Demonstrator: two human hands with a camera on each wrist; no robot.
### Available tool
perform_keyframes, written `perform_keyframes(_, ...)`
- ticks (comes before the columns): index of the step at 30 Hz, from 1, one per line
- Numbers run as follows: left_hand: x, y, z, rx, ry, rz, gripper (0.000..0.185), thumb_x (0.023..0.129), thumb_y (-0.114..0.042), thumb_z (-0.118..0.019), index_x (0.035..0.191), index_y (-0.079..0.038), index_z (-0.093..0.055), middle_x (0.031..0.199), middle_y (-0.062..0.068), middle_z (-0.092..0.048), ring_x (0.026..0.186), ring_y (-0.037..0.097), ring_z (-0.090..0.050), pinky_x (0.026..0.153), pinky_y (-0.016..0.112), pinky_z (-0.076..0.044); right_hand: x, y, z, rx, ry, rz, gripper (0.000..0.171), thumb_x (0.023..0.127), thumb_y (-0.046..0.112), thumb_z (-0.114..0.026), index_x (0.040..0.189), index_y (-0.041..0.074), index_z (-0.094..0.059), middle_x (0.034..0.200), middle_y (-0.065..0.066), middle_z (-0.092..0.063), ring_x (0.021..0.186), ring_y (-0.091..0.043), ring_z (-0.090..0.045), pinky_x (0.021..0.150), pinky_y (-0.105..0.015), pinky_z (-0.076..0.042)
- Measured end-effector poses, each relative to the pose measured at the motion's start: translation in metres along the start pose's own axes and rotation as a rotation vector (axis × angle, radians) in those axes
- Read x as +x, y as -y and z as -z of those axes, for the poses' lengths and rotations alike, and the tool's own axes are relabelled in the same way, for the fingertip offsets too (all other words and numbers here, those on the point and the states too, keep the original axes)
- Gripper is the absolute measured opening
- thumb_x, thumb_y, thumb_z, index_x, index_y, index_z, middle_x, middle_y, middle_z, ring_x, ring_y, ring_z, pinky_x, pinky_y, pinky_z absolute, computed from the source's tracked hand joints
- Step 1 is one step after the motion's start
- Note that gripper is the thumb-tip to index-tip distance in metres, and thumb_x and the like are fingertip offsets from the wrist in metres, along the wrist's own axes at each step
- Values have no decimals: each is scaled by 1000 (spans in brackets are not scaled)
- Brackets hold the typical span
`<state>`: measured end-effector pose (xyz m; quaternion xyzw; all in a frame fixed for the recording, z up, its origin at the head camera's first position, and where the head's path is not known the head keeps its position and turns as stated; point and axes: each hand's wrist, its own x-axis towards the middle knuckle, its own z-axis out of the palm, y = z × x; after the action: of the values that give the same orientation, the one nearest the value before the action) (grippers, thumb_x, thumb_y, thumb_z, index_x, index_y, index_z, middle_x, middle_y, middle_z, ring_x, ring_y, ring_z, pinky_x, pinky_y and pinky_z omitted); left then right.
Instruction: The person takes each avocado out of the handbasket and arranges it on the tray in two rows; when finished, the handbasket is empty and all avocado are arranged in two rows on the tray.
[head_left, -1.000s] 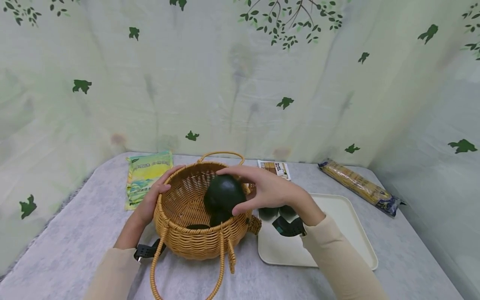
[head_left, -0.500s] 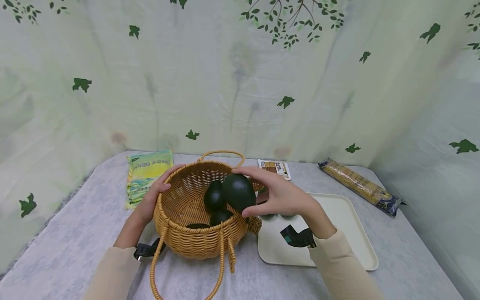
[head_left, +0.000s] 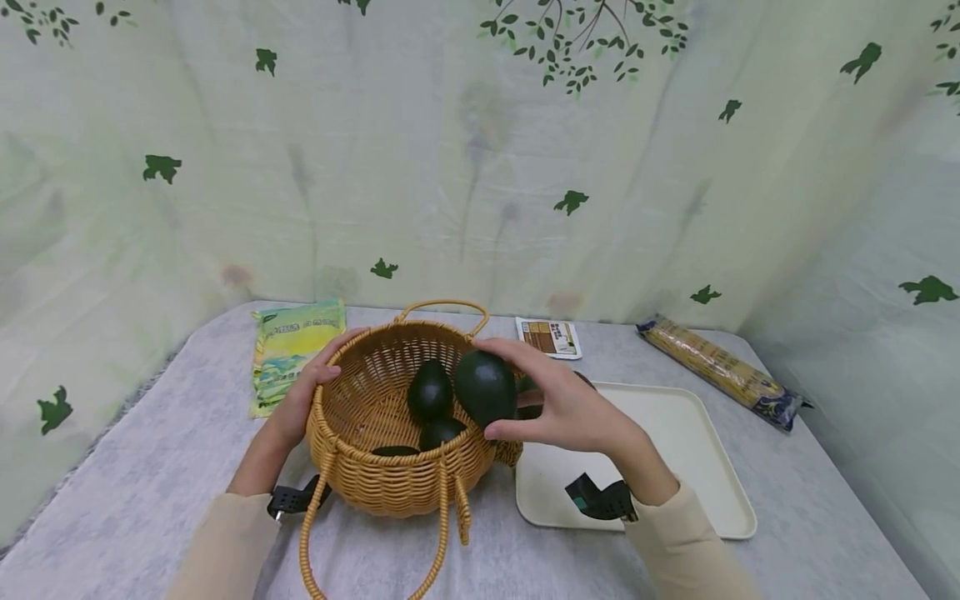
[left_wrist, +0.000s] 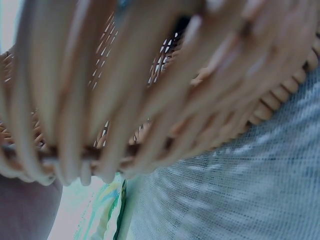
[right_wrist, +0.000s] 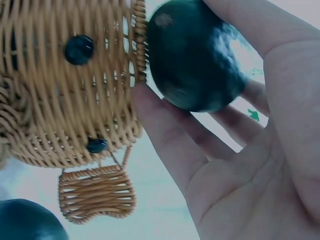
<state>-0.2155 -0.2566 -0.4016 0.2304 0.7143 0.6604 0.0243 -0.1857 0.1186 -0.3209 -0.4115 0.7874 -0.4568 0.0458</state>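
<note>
Right grip (head_left: pixel 573 408) pinches a dark green fruit (head_left: pixel 486 388) up at the right rim of the wicker basket (head_left: pixel 390 492), left grip (head_left: pixel 306 387) holds the opposite edge, and a narrow strip of worktop (head_left: pixel 497 508) parts basket from tray (head_left: pixel 675 450), its pale surface running rightward

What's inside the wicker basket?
One dark avocado-like fruit, a second partly cut off by the near rim, and a dark sliver whose remainder that rim covers. The right hand holds another fruit at the rim.
</note>
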Motion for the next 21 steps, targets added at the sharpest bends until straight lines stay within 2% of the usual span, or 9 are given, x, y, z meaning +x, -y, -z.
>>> perform_keyframes(5, -1, -1, 0, 3, -3, -3, 58, 104, -24, -27, 162, -17, -30, 155, 6, -39, 140, 29, -44, 102, 37, -49, -6, -3, -8, -15, -48, 37, 91, 86, 18, -85, 161, 27, -35, 161, 1, -37, 128, -21, -57, 93, -36, -58)
perform_keyframes(9, -1, 0, 0, 1, -6, -9, 58, 104, -24, -27, 162, -18, -31, 155, 8, -39, 140, 28, -44, 102, 37, -50, -9, -5, -11, -142, -99, 48, 96, 84, 25, -87, 162, 29, -31, 166, 3, -33, 146, -20, -42, 108, -48, -48)
perform_keyframes(12, -2, 0, 0, -1, -8, -8, 58, 104, -24, -27, 162, -18, -31, 154, 7, -39, 139, 28, -45, 102, 36, -50, -9, -5, -13, -221, -120, 54, 101, 82, 32, -89, 164, 27, -29, 167, 4, -31, 154, -19, -31, 115, -53, -40)
perform_keyframes(16, -1, 1, 1, -12, -3, -3, 58, 105, -25, -27, 162, -17, -30, 155, 9, -39, 139, 28, -45, 102, 37, -50, -9, -6, -14, -254, -126, 57, 108, 78, 36, -91, 164, 21, -28, 166, 5, -32, 152, -18, -34, 115, -50, -40)
perform_keyframes(21, -1, 1, 1, -16, -3, 0, 58, 105, -26, -28, 162, -17, -29, 155, 10, -38, 140, 29, -45, 102, 37, -50, -11, -7, -15, -291, -142, 53, 108, 76, 39, -92, 163, 26, -29, 164, 4, -37, 146, -18, -42, 109, -49, -46)
